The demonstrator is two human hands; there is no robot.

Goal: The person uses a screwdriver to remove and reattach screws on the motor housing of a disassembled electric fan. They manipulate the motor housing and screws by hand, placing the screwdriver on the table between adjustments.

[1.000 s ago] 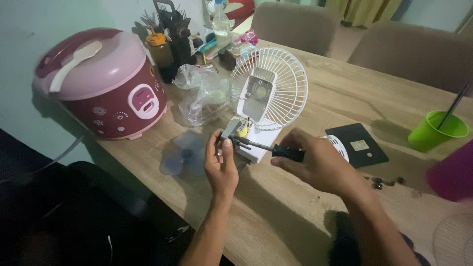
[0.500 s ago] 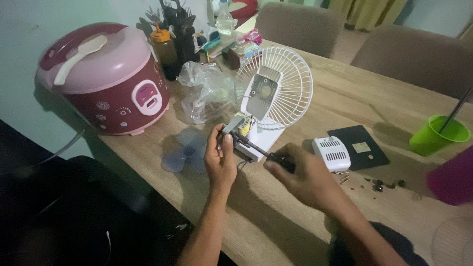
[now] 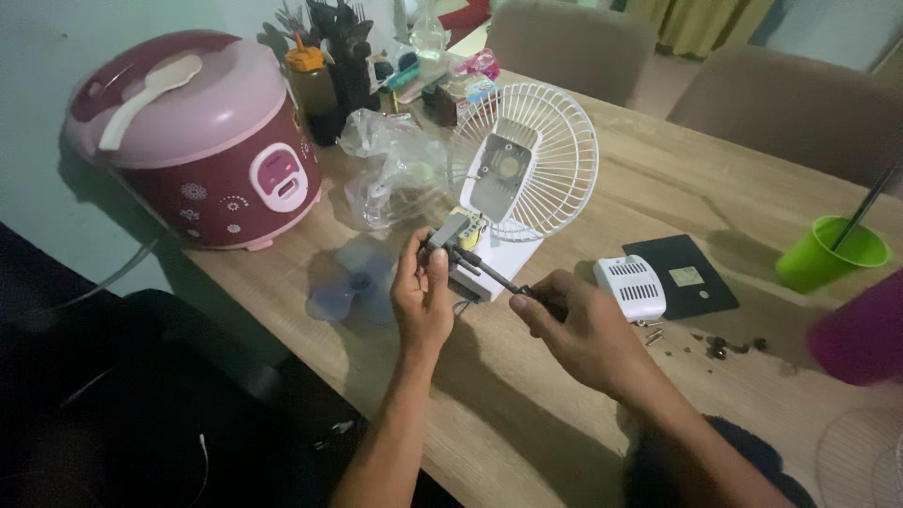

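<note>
At the far left of the wooden counter (image 3: 527, 423) stood a pink and maroon rice cooker (image 3: 193, 141) with a pale spoon (image 3: 150, 87) lying on its lid. Just to its right, against the wall, a dark holder (image 3: 343, 56) held utensils beside an orange-capped bottle (image 3: 306, 75), and a crumpled clear plastic bag (image 3: 390, 169) lay in front of them. A translucent blue fan blade (image 3: 353, 282) lay flat on the counter near the front edge. The left hand (image 3: 423, 296) was closed around a small grey motor part (image 3: 450, 230), pinching it just in front of the white fan base (image 3: 499, 259). Behind it rose the white wire fan guard (image 3: 527, 160), upright and tilted a little. The right hand (image 3: 583, 329) gripped the dark handle of a screwdriver (image 3: 494, 275), whose shaft ran up and left to the motor part. Right of that hand lay a white vented cover (image 3: 635, 287), touching a flat black square plate (image 3: 682, 277). A few small screws (image 3: 720, 346) were scattered near them. Farther right stood a green cup (image 3: 828, 256) with a dark straw.
</note>
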